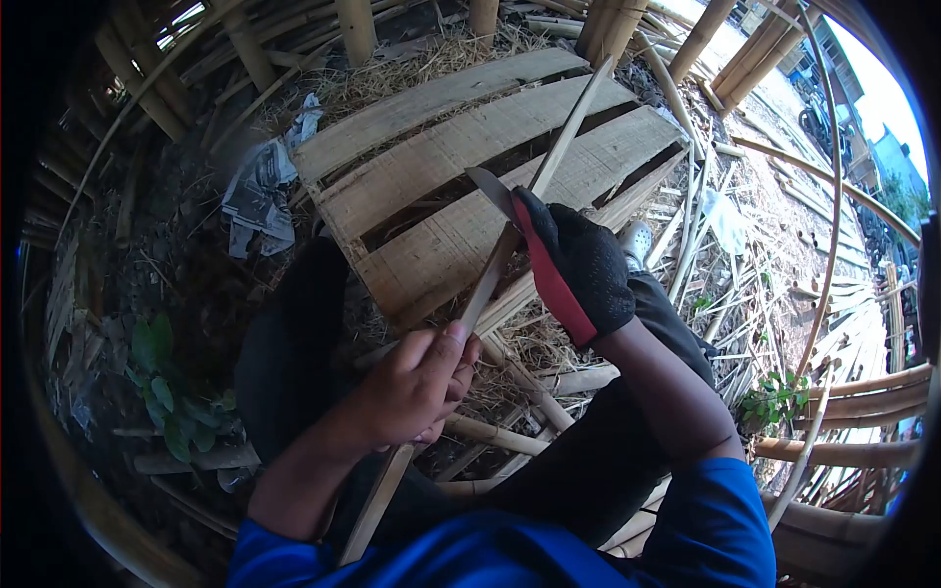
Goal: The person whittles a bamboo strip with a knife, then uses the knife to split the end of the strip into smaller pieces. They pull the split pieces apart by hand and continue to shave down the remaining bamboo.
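My left hand (414, 384), bare, is closed around a long, narrow bamboo strip (482, 297). The strip runs slantwise from near my lap up over a low slatted wooden platform (412, 274). My right hand (580, 265) wears a black and red work glove and is closed on a knife (493, 194). Its handle is hidden inside the glove. The blade points to the upper left and lies across the strip, seemingly against it, though exact contact is hard to make out. The far end of the strip extends beyond the glove, past the slats.
Crumpled newspaper (263, 201) lies left of the platform. Bamboo posts (355, 29) stand at the back. Straw, shavings and bamboo pieces (495, 434) cover the ground. A leafy plant (162, 387) grows at left, and stacked bamboo poles (853, 451) lie at right.
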The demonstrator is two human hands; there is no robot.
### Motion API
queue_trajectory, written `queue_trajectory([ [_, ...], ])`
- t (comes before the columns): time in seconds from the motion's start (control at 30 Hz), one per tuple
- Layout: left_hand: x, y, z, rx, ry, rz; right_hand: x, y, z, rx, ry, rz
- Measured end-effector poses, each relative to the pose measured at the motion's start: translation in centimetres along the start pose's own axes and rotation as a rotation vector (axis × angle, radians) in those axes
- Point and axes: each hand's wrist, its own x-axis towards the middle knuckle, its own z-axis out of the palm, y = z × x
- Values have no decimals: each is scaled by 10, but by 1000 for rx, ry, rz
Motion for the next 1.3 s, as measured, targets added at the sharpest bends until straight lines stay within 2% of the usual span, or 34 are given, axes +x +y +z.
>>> queue_trajectory([
  [0.07, 0, 0, 0, 13, -1, 10, -2, 12, 6, -170, 77, -298],
  [0.2, 1, 0, 0, 8, 6, -1, -7, 8, 8, -261, 71, -358],
  [0.3, 1, 0, 1, 2, 26, -18, -10, -3, 3, -224, -13, -339],
  [0.37, 2, -3, 1, 23, 35, 1, -8, -7, 1, -371, -122, -307],
  [0.5, 5, -7, 4, 174, 108, 31, -10, 9, 10, -134, 4, -446],
  [0.57, 7, -10, 4, 215, 129, 31, -1, 14, 16, -199, -159, -372],
  [0.6, 8, -11, 4, 216, 129, 31, 0, 16, 16, -198, -158, -372],
  [0.67, 9, -11, 4, 223, 129, 44, 2, 19, 15, -186, -108, -551],
  [0.7, 9, -11, 4, 223, 132, 45, 3, 18, 12, -185, -109, -553],
  [0.77, 10, -12, 3, 219, 107, 41, 3, 12, 3, 199, -395, -179],
  [0.9, 4, -1, 2, 60, 13, -14, 8, 25, 13, 357, -344, -326],
  [0.97, 3, 0, 2, 32, -1, -30, 9, 5, 0, 871, -599, 341],
  [1.1, 1, 2, 0, 30, -20, -19, 7, 12, 11, 1001, -548, 350],
  [1.17, 1, 7, -2, -63, -71, -47, 8, 23, 14, 1257, -636, 314],
  [1.2, 2, 5, -2, -65, -70, -45, 6, 16, 14, 1254, -639, 313],
  [1.27, 7, -1, 1, -47, 5, -42, 2, -6, 10, 760, -408, 233],
  [1.3, 7, -2, 2, -48, 6, -41, 2, -10, 5, 760, -409, 231],
])
